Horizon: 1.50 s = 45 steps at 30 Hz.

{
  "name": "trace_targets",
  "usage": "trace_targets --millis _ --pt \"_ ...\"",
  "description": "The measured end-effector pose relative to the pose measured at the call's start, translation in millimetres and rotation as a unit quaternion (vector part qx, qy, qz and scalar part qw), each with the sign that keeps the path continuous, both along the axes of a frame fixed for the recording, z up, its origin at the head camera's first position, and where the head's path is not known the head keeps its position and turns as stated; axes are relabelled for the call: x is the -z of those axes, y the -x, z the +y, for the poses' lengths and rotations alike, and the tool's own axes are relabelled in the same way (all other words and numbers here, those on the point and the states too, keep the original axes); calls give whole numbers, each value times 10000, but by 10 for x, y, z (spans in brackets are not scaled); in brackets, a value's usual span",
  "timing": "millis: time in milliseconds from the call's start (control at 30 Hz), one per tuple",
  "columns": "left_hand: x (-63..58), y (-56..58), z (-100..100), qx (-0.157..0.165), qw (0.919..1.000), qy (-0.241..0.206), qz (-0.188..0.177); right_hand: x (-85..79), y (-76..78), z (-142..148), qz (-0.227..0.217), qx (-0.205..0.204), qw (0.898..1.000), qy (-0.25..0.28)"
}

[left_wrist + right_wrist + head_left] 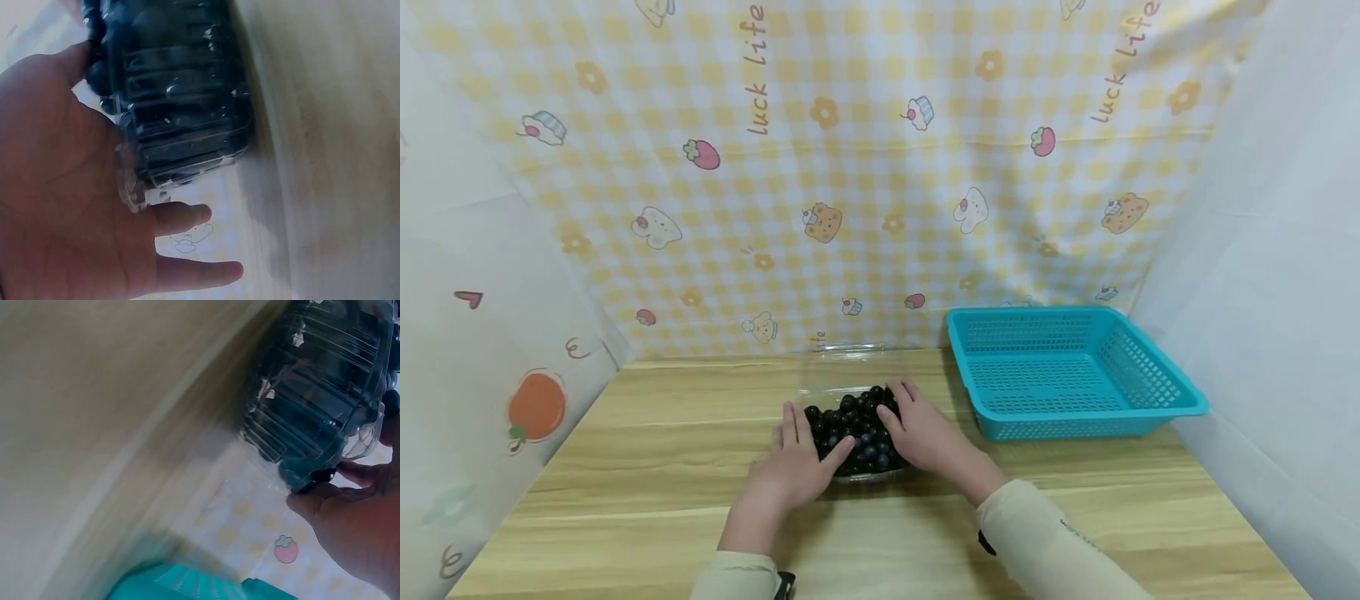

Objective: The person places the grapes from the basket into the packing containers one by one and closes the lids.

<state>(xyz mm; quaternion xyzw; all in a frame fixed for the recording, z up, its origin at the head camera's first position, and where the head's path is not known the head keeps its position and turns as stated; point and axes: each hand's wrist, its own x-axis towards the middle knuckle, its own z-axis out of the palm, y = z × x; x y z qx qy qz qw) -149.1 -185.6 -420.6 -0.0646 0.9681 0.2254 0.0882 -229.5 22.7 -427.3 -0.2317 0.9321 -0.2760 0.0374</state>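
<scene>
A clear plastic box full of dark, round grapes stands on the table, its transparent lid folded back behind it. My left hand rests against the box's left side, thumb over the grapes. Its other visible fingers stretch out straight past the box in the left wrist view; some are hidden. My right hand holds the box's right side near the far corner, thumb on the grapes and fingers around the rim. The right fingertips show at that corner in the right wrist view.
A turquoise perforated basket stands to the right of the box, on the wood-grain table. Behind the table hangs a yellow checked cloth. White cloth walls close off both sides.
</scene>
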Motion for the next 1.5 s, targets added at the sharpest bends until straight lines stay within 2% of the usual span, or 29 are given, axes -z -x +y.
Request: trace_targets --millis 200,300,367,433,467,533,600,667,700,733,767,800,900,967,1100,1200,1233,1300,1367,1433,1500 --pt "6 38 -104 290 9966 -768 33 88 0 43 -263 261 9978 549" --pt "-32 95 -142 250 9913 -1287 75 95 41 43 -455 520 9928 977" --pt "-57 177 -167 91 9836 -1802 82 73 102 48 -626 857 9845 1400" --pt "-73 289 -193 -140 9743 -2245 112 46 177 62 -964 1345 9679 1891" --pt "-74 352 -208 -285 9689 -2453 149 35 218 71 -1188 1584 9556 2183" --pt "-60 468 -248 -671 9551 -2879 202 12 289 102 -1712 1982 9237 2798" --pt "-46 572 -282 -999 9351 -3389 274 4 356 119 -2245 2166 8872 3398" --pt "-38 647 -305 -1262 9116 -3899 325 -5 412 122 -2614 2145 8602 3818" --pt "-38 674 -309 -1353 9002 -4126 331 -15 431 117 -2719 2093 8540 3911" --pt "-41 695 -304 -1400 8917 -4292 321 -28 446 105 -2788 2055 8521 3925" --pt "-50 707 -289 -1402 8864 -4400 315 -43 453 93 -2859 1983 8558 3828" --pt "-58 714 -267 -1393 8849 -4434 298 -65 452 79 -2878 1901 8646 3654" --pt "-69 716 -170 -1364 8934 -4275 214 -129 423 42 -2732 1647 9025 2893" --pt "-67 709 -95 -1355 8998 -4145 176 -159 388 24 -2567 1453 9239 2438" --pt "-36 708 -1 -1387 9031 -4061 157 -112 354 -31 -1841 1131 9654 1463" --pt "-10 723 7 -1382 9027 -4070 189 15 338 -95 -1302 1076 9836 628" --pt "-5 727 6 -1384 9031 -4059 195 32 308 -114 -1149 1090 9864 439" --pt "10 728 -10 -1393 9015 -4093 199 47 261 -135 -1152 1139 9863 314" --pt "13 729 -33 -1409 8994 -4135 171 21 248 -122 -1214 1127 9823 877" --pt "11 724 -73 -1425 8921 -4285 132 -45 256 -78 -1500 1167 9699 1521" --pt "4 733 -123 -1482 8739 -4628 57 -67 324 -11 -1984 1293 9466 2190"
